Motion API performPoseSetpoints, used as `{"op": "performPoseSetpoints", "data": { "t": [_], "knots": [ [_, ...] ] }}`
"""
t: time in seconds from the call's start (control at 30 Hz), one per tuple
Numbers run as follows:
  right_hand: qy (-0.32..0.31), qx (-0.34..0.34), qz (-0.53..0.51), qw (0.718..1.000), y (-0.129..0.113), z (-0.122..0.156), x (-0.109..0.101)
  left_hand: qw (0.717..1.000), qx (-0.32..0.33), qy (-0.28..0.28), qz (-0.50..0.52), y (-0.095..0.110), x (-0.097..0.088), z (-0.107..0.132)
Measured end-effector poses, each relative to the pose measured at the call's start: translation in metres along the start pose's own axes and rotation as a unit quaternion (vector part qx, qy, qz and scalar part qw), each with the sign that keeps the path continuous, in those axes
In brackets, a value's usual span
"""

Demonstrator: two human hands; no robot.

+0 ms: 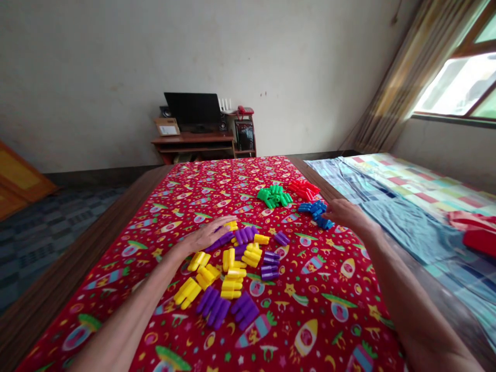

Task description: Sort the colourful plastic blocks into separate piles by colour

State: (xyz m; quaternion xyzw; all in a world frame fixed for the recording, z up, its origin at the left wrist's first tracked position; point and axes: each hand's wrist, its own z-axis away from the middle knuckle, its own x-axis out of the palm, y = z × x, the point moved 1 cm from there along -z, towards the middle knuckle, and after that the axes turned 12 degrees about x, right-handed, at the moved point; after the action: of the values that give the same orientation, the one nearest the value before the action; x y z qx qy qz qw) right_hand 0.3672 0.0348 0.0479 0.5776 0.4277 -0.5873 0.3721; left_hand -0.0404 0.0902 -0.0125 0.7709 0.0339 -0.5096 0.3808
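My left hand (pixel 210 233) lies palm down with fingers stretched out over a purple plastic block (pixel 221 241) and the edge of a yellow block (pixel 231 226). These blocks look like short tubes joined side by side. More yellow blocks (pixel 231 285) and purple blocks (pixel 245 311) lie mixed in front of that hand. To the right, my right hand (pixel 346 214) has loosely bent fingers, with the fingertips at the right edge of a small pile of blue blocks (pixel 315 211). Nothing shows in its grip. The undersides of both hands are hidden.
Green blocks (pixel 274 196) and red blocks (pixel 304 189) form separate piles behind the blue ones. A red patterned cloth (pixel 302 336) covers the table. A bed (pixel 411 217) stands along the right side. Beyond the table's far end is a desk (pixel 194 138) with a monitor (pixel 194 111).
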Motion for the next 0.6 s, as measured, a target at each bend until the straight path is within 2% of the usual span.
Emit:
{"op": "performPoseSetpoints", "data": {
  "t": [0.07,0.13,0.2,0.23,0.3,0.37,0.43,0.53,0.6],
  "knots": [
    [0.009,0.007,0.048,0.999,-0.011,0.007,-0.004,0.999,0.019,-0.033,0.008,0.011,-0.002,-0.003],
    [0.005,-0.037,0.053,0.998,-0.027,0.019,-0.006,0.998,0.021,-0.06,0.01,0.021,-0.003,-0.005],
    [-0.03,-0.139,0.012,0.99,-0.047,0.035,-0.001,0.997,0.021,-0.068,0.003,0.028,-0.005,-0.007],
    [-0.054,-0.205,-0.015,0.977,-0.057,0.044,0.005,0.997,0.022,-0.07,-0.001,0.032,-0.005,-0.007],
    [-0.091,-0.327,-0.06,0.939,-0.074,0.064,0.019,0.996,0.022,-0.084,-0.004,0.036,-0.004,-0.008],
    [-0.091,-0.4,-0.082,0.908,-0.087,0.082,0.035,0.995,0.015,-0.1,-0.015,0.04,-0.001,-0.008],
    [-0.066,-0.427,-0.093,0.897,-0.095,0.097,0.05,0.994,0.012,-0.096,-0.044,0.044,0.005,-0.008],
    [-0.023,-0.439,-0.125,0.889,-0.105,0.114,0.066,0.994,0.027,-0.039,-0.103,0.048,0.016,-0.01],
    [-0.01,-0.444,-0.144,0.884,-0.112,0.122,0.072,0.991,0.054,-0.033,-0.115,0.05,0.024,-0.011]
  ]
}}
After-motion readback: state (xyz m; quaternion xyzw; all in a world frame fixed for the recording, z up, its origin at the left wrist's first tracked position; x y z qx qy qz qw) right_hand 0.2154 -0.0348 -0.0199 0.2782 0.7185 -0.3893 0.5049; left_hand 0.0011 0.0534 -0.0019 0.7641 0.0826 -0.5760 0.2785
